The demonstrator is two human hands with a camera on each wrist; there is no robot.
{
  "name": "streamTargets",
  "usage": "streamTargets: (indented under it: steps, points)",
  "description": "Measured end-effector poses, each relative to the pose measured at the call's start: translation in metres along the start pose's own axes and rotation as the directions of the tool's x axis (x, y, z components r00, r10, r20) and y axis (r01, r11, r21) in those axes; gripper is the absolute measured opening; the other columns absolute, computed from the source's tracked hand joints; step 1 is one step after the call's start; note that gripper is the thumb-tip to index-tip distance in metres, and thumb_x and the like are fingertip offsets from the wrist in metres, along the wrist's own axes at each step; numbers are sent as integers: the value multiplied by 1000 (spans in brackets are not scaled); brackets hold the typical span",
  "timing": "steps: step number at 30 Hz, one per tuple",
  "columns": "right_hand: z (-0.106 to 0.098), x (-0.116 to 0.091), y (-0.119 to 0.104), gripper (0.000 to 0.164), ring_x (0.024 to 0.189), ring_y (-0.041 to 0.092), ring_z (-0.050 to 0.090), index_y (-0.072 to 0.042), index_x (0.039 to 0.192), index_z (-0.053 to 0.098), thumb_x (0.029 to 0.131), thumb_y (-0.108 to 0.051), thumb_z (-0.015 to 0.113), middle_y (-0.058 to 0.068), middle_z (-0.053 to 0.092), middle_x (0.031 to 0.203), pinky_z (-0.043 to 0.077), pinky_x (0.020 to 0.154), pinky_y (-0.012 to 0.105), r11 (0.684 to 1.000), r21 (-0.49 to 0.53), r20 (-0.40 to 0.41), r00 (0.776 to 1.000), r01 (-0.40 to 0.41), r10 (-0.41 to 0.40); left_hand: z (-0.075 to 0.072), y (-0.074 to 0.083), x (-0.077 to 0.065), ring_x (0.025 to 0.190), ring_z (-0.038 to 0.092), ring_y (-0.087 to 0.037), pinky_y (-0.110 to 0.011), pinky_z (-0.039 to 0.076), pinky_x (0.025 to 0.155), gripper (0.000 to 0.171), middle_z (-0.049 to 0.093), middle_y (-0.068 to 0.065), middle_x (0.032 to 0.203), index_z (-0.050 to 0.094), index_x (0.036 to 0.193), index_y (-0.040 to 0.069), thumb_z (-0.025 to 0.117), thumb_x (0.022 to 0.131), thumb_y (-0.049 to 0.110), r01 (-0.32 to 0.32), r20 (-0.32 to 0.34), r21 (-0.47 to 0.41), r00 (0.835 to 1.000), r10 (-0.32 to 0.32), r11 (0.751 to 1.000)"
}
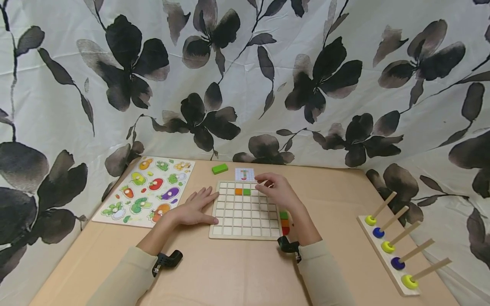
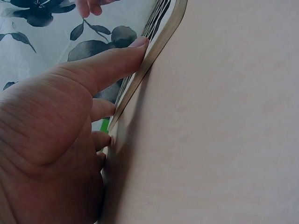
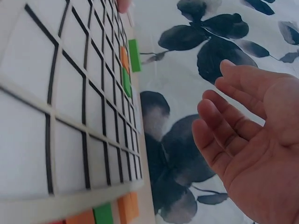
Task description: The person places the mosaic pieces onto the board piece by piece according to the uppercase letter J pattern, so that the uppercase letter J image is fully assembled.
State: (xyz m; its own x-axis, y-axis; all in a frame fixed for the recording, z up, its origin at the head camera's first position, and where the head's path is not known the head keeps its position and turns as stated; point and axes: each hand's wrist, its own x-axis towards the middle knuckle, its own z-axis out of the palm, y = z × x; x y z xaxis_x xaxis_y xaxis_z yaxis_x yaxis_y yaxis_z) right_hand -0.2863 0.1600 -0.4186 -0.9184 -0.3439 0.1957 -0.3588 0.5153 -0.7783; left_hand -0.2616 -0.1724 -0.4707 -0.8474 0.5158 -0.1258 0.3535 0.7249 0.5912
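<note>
A white grid board (image 1: 245, 237) with a pale wooden rim lies flat on the table. In its upper part sit an orange tile (image 1: 239, 191) and, just right of it, a green tile (image 1: 246, 192). My left hand (image 1: 195, 209) is spread at the board's left side; in the left wrist view the thumb (image 2: 119, 60) touches the rim. Above the board's upper right part is my right hand (image 1: 278, 192). Its fingers are loosely bent, and the right wrist view shows nothing held. A small card (image 1: 244, 174) with a coloured grid pattern lies just behind the board.
A green block (image 1: 220, 169) lies at the back. Green, orange and red blocks (image 1: 284, 222) line the board's right side, partly behind my right wrist. A vegetable picture board (image 1: 147, 197) is at left; a stand with upright pegs and rings (image 1: 388, 255) is at right. Floral cloth (image 1: 245, 76) hangs behind.
</note>
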Motion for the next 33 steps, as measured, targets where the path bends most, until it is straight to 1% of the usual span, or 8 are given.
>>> streamTargets:
  steps: [3, 10, 13, 18, 22, 25, 29, 33]
  points:
    - [-7, -3, 0, 31, 102, 24, 64, -12, 130, 72, 100, -20, 71, 8, 72, 126, 56, 86, 34, 1000, -18, -1, 1000, 13, -13, 0, -1, 0, 162, -5, -42, -61, -3, 130, 100, 5, -19, 175, 27, 166, 13, 76, 89, 54, 2, 0, -6, 1000, -2, 1000]
    - [-23, -6, 14, 30, 102, 25, 63, -12, 129, 73, 100, -19, 71, 6, 73, 125, 56, 88, 33, 1000, -23, -40, 999, -21, 20, 0, -1, 0, 162, -5, -42, -61, -4, 130, 101, 5, -19, 175, 27, 166, 13, 76, 88, 55, 4, 0, -13, 1000, -4, 1000]
    - [-28, -6, 20, 31, 104, 26, 62, -13, 130, 72, 101, -20, 70, 8, 72, 126, 56, 88, 34, 999, -30, -41, 998, -44, 43, 0, -1, 0, 162, -5, -42, -61, -4, 130, 101, 5, -19, 175, 28, 166, 13, 76, 88, 54, 4, 1, -14, 1000, -4, 1000]
    - [-36, -10, 28, 32, 107, 28, 60, -13, 132, 71, 101, -20, 69, 14, 70, 130, 55, 87, 33, 994, -38, -41, 994, -104, 103, 0, -1, 0, 162, -5, -41, -61, -4, 130, 100, 4, -19, 175, 27, 166, 13, 76, 89, 54, 5, 2, -14, 1000, -5, 1000]
    - [-40, -11, 36, 33, 107, 29, 59, -9, 133, 70, 101, -16, 69, 17, 69, 131, 53, 85, 31, 990, -47, -43, 990, -134, 132, 1, -1, 1, 162, -5, -42, -61, -4, 130, 100, 4, -19, 175, 27, 166, 13, 76, 89, 54, 2, 2, -9, 1000, -2, 1000]
    - [-40, -11, 43, 34, 106, 29, 57, -7, 134, 69, 100, -14, 70, 15, 69, 129, 52, 84, 32, 985, -45, -39, 985, -167, 165, 1, 0, 0, 162, -5, -42, -61, -4, 130, 100, 5, -19, 175, 28, 166, 13, 76, 89, 54, 0, 2, -10, 1000, 0, 1000]
    - [-40, -12, 49, 35, 107, 29, 55, -7, 134, 69, 100, -14, 70, 14, 68, 127, 49, 86, 35, 978, -28, -28, 978, -207, 206, 0, 0, 0, 162, -5, -43, -62, -4, 129, 99, 5, -20, 175, 28, 166, 13, 76, 89, 53, 0, 1, -18, 1000, 0, 1000]
    - [-40, -12, 56, 35, 109, 30, 55, -8, 134, 69, 100, -13, 70, 14, 68, 127, 47, 89, 37, 974, -38, -22, 974, -225, 225, 0, 0, 0, 162, -4, -43, -62, -4, 129, 99, 5, -20, 175, 28, 166, 13, 76, 89, 53, 0, 1, -18, 1000, 0, 1000]
